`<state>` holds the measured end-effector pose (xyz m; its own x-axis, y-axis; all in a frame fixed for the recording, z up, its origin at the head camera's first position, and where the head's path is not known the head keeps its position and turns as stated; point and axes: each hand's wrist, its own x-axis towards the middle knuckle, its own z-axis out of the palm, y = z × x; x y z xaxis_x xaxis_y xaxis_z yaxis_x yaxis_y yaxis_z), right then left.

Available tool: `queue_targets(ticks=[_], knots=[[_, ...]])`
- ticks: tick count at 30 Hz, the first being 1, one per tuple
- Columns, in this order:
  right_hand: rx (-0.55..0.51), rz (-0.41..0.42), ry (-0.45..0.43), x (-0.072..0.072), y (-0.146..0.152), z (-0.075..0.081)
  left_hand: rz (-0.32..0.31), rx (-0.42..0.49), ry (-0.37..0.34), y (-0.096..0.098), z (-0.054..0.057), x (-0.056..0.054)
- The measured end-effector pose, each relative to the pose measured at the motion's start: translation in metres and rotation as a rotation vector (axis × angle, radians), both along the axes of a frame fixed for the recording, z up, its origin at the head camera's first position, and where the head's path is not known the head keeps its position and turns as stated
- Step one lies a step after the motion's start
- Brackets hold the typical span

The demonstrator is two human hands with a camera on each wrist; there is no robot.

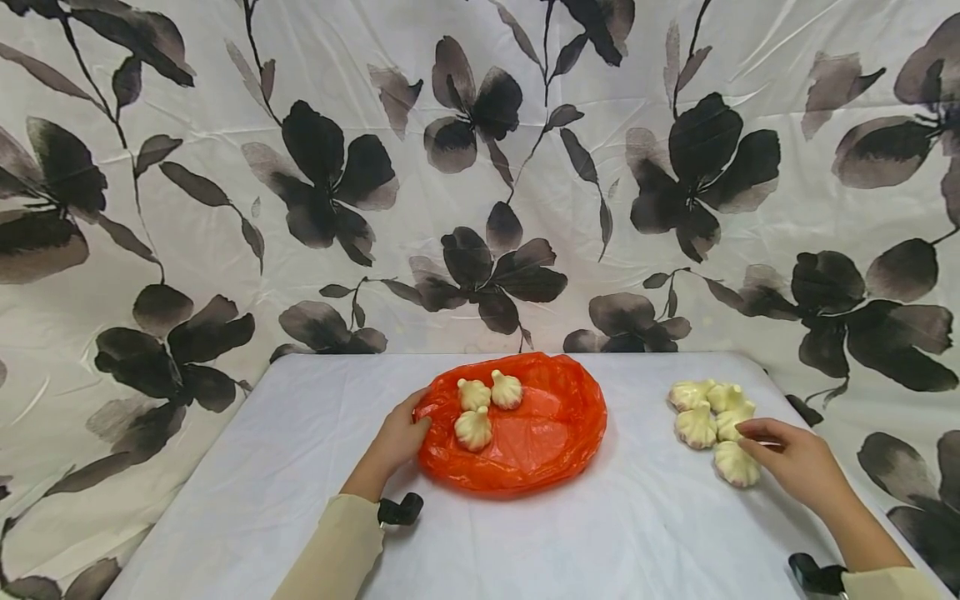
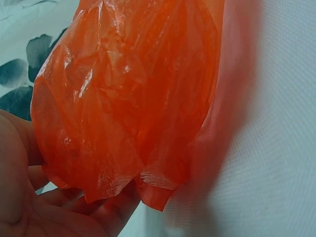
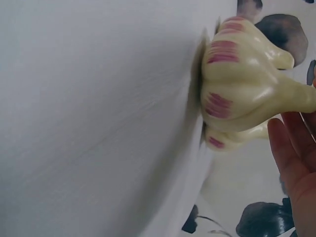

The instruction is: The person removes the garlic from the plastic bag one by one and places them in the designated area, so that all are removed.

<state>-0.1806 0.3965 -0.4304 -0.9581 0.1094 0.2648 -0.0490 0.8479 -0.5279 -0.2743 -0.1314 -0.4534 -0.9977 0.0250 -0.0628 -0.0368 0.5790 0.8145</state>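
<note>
A red plastic bag (image 1: 540, 454) lies spread on the white table with its mouth facing up. Inside it sit three garlic bulbs (image 1: 474, 428), cream with purplish bases. My left hand (image 1: 401, 429) holds the bag's left rim, thumb on the near side; its fingers (image 2: 116, 212) show beneath the crinkled plastic (image 2: 128, 98) in the left wrist view. On the right, several more garlic bulbs (image 1: 696, 427) sit in a cluster. My right hand (image 1: 795, 462) is over the nearest bulb (image 1: 737, 464), fingers extended. In the right wrist view, fingertips (image 3: 277, 136) are beside a bulb's stem (image 3: 296, 96).
A white cloth covers the table (image 1: 637, 533). Behind it hangs a pale curtain (image 1: 585, 275) with dark flower prints. Each wrist carries a small black camera, such as the left one (image 1: 401, 509). Between the bag and the garlic cluster lies a stretch of white cloth.
</note>
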Motion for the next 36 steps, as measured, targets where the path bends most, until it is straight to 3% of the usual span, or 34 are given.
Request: queue_targets(ticks=[12,18,27,36], knots=[[0.105,0.107,0.069,-0.012,-0.026,0.014,0.000,-0.001,0.000,0.003,0.006,0.001],[0.078,0.147,0.045,-0.022,-0.056,0.017,0.002,0.005,0.003,0.005,0.003,0.000],[0.069,0.308,0.256,-0.045,-0.113,0.014,0.014,0.031,-0.006,0.009,-0.001,-0.002],[-0.016,0.408,0.266,-0.056,-0.163,0.020,0.023,0.034,0.016,0.009,-0.001,0.002]])
